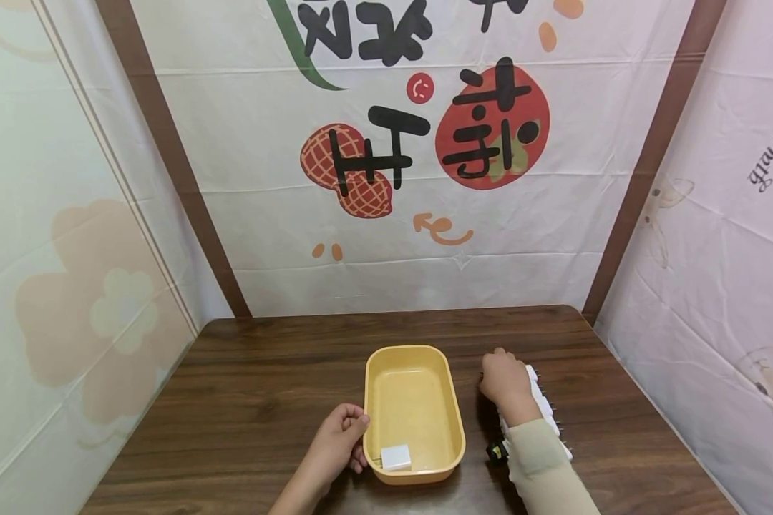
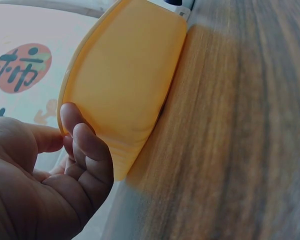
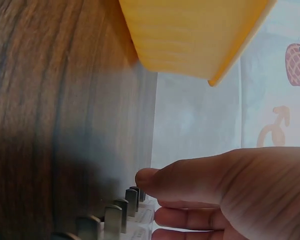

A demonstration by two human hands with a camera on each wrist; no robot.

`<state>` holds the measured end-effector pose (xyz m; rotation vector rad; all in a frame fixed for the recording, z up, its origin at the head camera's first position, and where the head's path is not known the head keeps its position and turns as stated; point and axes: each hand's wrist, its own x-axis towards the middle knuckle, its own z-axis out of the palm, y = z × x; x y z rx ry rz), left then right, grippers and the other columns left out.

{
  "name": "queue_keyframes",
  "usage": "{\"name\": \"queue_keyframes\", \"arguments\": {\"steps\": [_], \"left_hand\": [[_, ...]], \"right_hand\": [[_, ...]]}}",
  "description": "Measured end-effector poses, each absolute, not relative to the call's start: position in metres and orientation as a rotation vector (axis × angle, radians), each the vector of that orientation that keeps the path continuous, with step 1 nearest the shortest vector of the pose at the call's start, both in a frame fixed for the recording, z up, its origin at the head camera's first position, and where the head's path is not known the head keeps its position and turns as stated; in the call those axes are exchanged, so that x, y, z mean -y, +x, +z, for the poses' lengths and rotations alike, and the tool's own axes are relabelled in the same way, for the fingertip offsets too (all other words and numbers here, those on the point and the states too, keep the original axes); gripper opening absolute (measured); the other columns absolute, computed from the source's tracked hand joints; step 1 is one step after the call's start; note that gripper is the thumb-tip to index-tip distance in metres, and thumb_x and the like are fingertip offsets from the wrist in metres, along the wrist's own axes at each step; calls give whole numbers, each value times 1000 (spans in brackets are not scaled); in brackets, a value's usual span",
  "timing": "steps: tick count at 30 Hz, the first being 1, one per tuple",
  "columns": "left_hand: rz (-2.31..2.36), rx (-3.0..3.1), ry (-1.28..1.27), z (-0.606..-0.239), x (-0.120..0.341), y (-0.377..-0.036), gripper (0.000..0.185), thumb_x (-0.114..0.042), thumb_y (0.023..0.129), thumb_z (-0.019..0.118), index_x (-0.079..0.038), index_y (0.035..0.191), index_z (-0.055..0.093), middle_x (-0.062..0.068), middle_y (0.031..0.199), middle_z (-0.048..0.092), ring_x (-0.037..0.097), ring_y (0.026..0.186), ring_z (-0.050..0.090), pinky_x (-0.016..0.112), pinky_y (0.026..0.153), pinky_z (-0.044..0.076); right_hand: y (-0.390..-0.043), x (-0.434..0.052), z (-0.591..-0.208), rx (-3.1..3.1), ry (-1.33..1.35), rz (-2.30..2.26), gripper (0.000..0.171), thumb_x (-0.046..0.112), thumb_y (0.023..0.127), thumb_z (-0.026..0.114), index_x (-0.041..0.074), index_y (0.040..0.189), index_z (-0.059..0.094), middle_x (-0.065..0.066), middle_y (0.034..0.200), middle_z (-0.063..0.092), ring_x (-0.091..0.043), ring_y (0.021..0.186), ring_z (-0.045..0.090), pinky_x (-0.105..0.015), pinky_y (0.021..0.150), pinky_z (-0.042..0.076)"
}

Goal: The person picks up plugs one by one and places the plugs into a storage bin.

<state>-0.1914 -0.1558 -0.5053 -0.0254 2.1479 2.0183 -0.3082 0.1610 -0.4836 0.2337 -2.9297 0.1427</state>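
A yellow plastic tray [image 1: 412, 408] sits on the table, and one white charger plug [image 1: 396, 457] lies in its near left corner. My left hand [image 1: 333, 442] pinches the tray's left rim between thumb and fingers, as the left wrist view also shows. To the right of the tray, white charger plugs [image 1: 544, 402] stand in a row with their metal prongs [image 3: 112, 220] sticking out sideways. My right hand [image 1: 506, 383] is at the far end of that row. Its thumb and curled fingers grip the farthest plug, which the hand mostly hides.
A small black and yellow-green object [image 1: 497, 451] lies by the near end of the row, partly covered by the right sleeve [image 1: 544, 465]. Dark wood tabletop [image 1: 270, 379] surrounds the tray. Printed white cloth [image 1: 251, 236] hangs behind and at both sides.
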Motion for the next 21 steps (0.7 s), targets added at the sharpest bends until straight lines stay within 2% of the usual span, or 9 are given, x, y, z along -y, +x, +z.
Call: {"name": "queue_keyframes", "arguments": {"steps": [9, 16, 21], "left_hand": [[2019, -2146, -21, -505, 157, -190, 27, -19, 107, 53, 4, 120, 48, 11, 77, 60, 13, 52, 58, 26, 46, 51], [2016, -2144, -28, -505, 155, -189, 29, -19, 107, 53, 5, 122, 47, 11, 78, 60, 14, 52, 58, 26, 46, 52], [2017, -2143, -36, -504, 154, -187, 28, -19, 107, 53, 4, 122, 47, 10, 78, 59, 15, 52, 58, 27, 46, 52]], "right_hand": [[-306, -160, -483, 2913, 235, 152, 12, 5, 81, 73, 0, 91, 75, -19, 89, 60, -40, 82, 63, -56, 68, 56], [-305, -163, -482, 2897, 161, 152, 28, 20, 81, 80, -2, 95, 73, -21, 93, 61, -42, 89, 63, -57, 75, 55], [-308, -166, -485, 2901, 126, 155, 33, 24, 81, 81, -4, 96, 72, -22, 94, 62, -43, 92, 62, -57, 78, 54]]}}
